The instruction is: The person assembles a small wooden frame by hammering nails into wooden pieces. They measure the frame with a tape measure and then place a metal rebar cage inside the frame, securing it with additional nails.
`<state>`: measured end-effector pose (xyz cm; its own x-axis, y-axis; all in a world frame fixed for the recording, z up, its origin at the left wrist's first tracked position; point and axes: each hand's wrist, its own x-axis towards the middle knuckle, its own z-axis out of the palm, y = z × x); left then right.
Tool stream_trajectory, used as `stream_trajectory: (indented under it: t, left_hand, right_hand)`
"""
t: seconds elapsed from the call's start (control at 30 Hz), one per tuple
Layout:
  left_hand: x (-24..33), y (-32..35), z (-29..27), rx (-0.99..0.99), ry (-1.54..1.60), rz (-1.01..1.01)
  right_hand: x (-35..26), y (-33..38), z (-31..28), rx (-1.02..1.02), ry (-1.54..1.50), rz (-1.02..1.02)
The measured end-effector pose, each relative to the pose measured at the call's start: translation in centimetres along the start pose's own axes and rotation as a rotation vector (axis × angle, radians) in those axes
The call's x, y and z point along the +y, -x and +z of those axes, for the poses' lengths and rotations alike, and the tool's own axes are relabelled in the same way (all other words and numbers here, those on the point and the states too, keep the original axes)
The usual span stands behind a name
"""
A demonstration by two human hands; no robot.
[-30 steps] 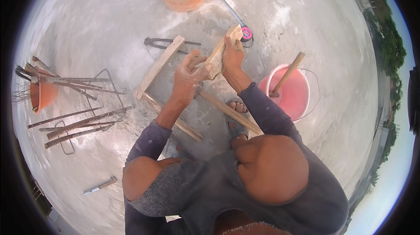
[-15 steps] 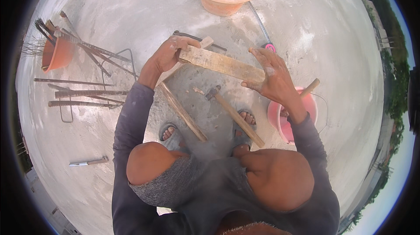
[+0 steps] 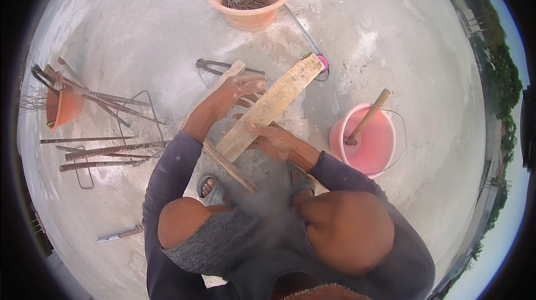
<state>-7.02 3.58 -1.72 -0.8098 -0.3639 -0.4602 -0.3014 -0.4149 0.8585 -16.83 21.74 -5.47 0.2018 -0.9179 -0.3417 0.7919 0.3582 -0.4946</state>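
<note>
A short wooden board (image 3: 273, 104) is raised at a slant in front of me, its far end up and to the right. My right hand (image 3: 282, 143) grips its lower part, thumb on top and fingers underneath. Beside its left edge, my left hand (image 3: 237, 94) has its fingers apart; whether the fingertips touch the board I cannot tell. A thin wooden strip (image 3: 231, 167) lies below the board's near end. Another pale piece of wood (image 3: 237, 68) sticks out past my left wrist. The hammer is mostly hidden beneath my right hand and forearm.
Pincers (image 3: 223, 68) and a pink tape measure (image 3: 322, 62) lie ahead. An orange bucket (image 3: 254, 20) with nails stands at the back. At right is a pink bucket (image 3: 336, 143) with a wooden-handled tool (image 3: 369, 113). Metal bars (image 3: 114, 151) and an orange container (image 3: 68, 107) are left.
The board has swung from crosswise to a slant pointing away. My left hand has let go of its end, and my right hand has moved to its lower part. The view has shifted slightly.
</note>
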Motion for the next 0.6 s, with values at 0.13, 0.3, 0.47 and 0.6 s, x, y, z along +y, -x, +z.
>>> stream_trajectory:
  t: [0.13, 0.3, 0.47, 0.6]
  left_hand:
    - [1.3, 0.4, 2.0, -0.123, -0.242, 0.109]
    - [3.5, 1.4, 1.9, -0.040, -0.785, 0.310]
    - [2.5, 2.5, 2.8, -0.052, -1.320, 0.686]
    - [-0.3, 2.8, 6.2, -0.191, -1.622, 0.891]
  right_hand:
    - [0.4, -2.4, -1.0, 0.176, 0.451, 0.082]
    - [-2.1, -1.9, -3.8, 0.241, 0.921, -0.001]
    - [-9.0, 0.2, -7.8, 0.316, 0.644, 0.012]
    - [-10.4, -0.9, -5.9, 0.194, 0.574, -0.046]
